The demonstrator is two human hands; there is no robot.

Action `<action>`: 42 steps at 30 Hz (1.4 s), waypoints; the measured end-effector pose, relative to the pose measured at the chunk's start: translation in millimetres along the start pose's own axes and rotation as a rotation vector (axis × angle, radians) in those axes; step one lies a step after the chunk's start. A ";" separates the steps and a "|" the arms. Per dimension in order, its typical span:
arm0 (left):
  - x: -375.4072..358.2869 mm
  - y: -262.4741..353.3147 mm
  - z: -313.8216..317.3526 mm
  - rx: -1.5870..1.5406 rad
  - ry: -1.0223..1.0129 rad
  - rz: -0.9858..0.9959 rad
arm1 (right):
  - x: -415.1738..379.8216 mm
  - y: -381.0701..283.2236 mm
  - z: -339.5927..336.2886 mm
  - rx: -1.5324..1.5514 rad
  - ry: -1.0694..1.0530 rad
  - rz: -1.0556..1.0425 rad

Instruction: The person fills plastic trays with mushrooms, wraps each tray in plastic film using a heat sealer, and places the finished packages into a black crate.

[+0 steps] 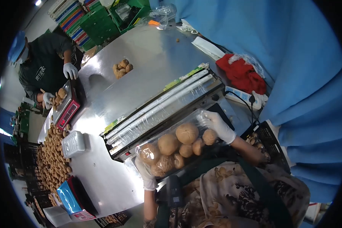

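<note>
A tray of brown mushrooms (178, 144) under shiny clear film is held tilted in front of my body, between both hands. My white-gloved left hand (145, 174) grips its left end, partly covered by the pack. At the far right end my right hand (219, 127), also gloved in white, is closed on the film-covered edge. Just beyond the pack stands a film wrapping machine (159, 110) with a long roll of clear film stretched across its top.
A co-worker (45, 68) in white gloves handles mushrooms at a red scale (67, 108). Loose mushrooms (53, 159) heap along the left side, beside stacked clear trays (73, 144). A red cloth (241, 74), power strip (243, 97) and cables lie at right, near a blue curtain (277, 45).
</note>
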State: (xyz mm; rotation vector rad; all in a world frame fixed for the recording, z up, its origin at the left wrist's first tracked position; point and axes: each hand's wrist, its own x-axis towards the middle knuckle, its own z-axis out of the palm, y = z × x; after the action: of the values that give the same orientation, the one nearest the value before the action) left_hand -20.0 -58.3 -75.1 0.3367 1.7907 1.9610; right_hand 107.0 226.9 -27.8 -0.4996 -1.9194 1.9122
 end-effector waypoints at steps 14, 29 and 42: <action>-57.4 25.8 61.3 -0.682 -0.321 -0.678 | -90.2 -48.2 -60.6 -0.382 -0.114 0.226; -50.7 81.1 109.7 -0.260 -0.758 -0.479 | -193.1 -77.8 -34.7 -0.246 0.301 0.444; -104.2 14.2 275.0 0.094 -0.907 -0.615 | -277.4 22.8 -150.6 -0.708 0.321 0.223</action>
State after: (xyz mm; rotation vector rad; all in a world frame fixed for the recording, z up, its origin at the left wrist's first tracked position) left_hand 198.1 129.9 -14.4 0.5204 1.1750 1.0294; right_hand 422.1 216.9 -56.4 -1.1796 -2.3407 1.1036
